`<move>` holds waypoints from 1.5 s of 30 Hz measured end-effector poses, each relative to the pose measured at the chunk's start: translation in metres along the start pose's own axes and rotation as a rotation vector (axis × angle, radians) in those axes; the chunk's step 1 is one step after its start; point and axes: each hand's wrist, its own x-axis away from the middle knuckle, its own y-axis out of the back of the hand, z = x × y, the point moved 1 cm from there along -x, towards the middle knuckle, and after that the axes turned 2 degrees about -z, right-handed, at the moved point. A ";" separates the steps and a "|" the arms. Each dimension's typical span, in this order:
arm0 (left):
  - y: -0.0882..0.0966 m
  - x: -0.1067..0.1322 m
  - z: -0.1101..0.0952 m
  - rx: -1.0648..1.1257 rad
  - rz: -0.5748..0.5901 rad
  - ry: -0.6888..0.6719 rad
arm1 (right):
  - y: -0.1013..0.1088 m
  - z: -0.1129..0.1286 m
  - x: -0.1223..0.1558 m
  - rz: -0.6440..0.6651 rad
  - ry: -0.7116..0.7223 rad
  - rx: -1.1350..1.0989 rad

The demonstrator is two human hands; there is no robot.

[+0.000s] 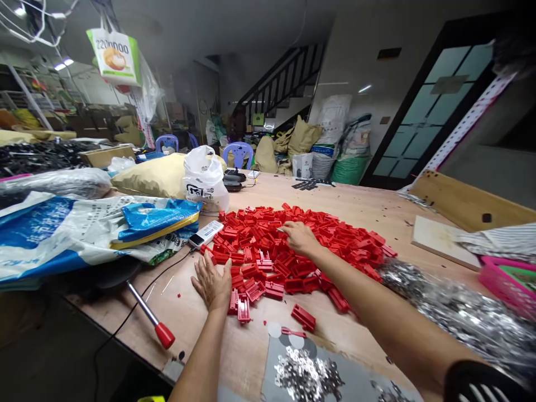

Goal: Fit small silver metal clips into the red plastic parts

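Note:
A wide heap of red plastic housings (255, 234) is spread over the wooden table in front of me. My left hand (212, 279) lies palm down at the heap's near left edge, its fingers spread and its thumb side beside some red pieces. Over the middle of the heap, my right hand (300, 237) has its fingers drawn together. Something small and pale shows at its fingertips, too small to name. Nearer to me, one red housing (304, 317) lies apart. Small silvery metal pieces (307, 374) are piled on a grey sheet.
Left of the heap are a white power bank (206, 233) with a black cable, a white plastic bag (205, 181) and blue-white sacks (84, 234). A red-knobbed lever (164, 335) juts out near the table edge. Bagged metal parts (456, 312) and a pink basket (506, 287) lie right.

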 end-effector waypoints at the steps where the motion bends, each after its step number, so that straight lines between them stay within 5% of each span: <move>1: 0.000 0.000 0.000 0.008 0.016 -0.004 | 0.000 0.005 -0.015 0.011 0.004 0.019; 7: -0.001 0.001 0.003 0.086 0.073 -0.014 | -0.012 0.025 -0.079 0.154 -0.039 0.068; 12: 0.000 0.000 0.001 0.178 0.158 -0.099 | -0.033 0.031 -0.090 0.278 -0.060 0.039; 29: 0.007 -0.001 0.001 0.441 0.308 -0.201 | -0.034 0.039 0.030 0.275 0.174 -0.096; 35: 0.003 -0.001 0.003 0.571 0.339 -0.168 | 0.002 -0.008 0.024 0.389 0.109 -0.298; 39: 0.001 -0.002 0.004 0.519 0.329 -0.192 | 0.031 -0.068 -0.016 0.160 -0.230 -0.179; 45: 0.003 -0.002 0.002 0.463 0.339 -0.214 | 0.014 -0.094 -0.035 0.153 -0.388 -0.075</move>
